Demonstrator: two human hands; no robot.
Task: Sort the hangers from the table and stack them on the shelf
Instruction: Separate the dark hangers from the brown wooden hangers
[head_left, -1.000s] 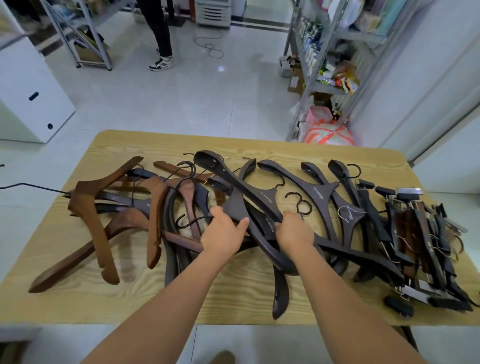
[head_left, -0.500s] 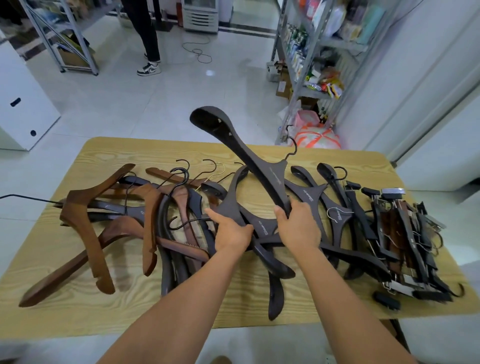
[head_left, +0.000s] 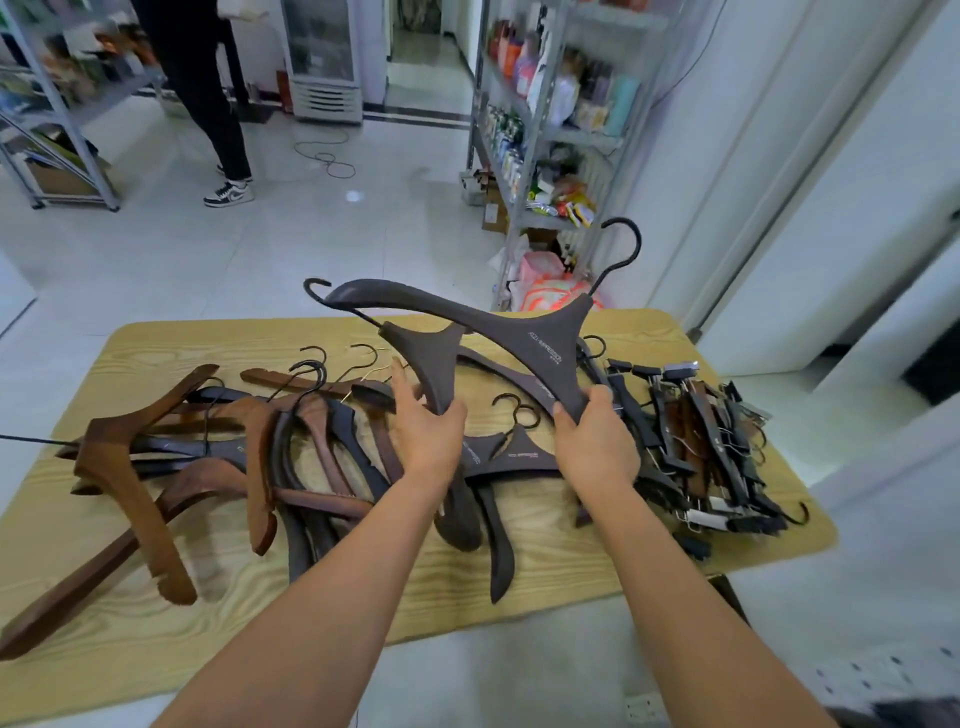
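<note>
My right hand (head_left: 595, 441) grips one arm end of a dark hanger (head_left: 524, 332) held up over the wooden table (head_left: 571, 561), its hook toward the upper right. My left hand (head_left: 428, 434) holds the arm of a second dark hanger (head_left: 434, 358), also lifted, its hook pointing left. More dark hangers (head_left: 511, 454) lie under my hands. Several brown wooden hangers (head_left: 135, 467) lie on the table's left side. A pile of clip hangers (head_left: 706, 441) sits at the right.
A metal shelf (head_left: 550, 135) loaded with goods stands beyond the table's far right corner, bags at its foot. A person's legs (head_left: 218, 104) stand at the back left beside another rack (head_left: 57, 104). A cable lies on the tiled floor.
Both hands have lifted their dark hangers off the pile. The right hand's hanger has swung from pointing up-left to lying across, hook up and right. The left hand's hanger has come clear of the table.
</note>
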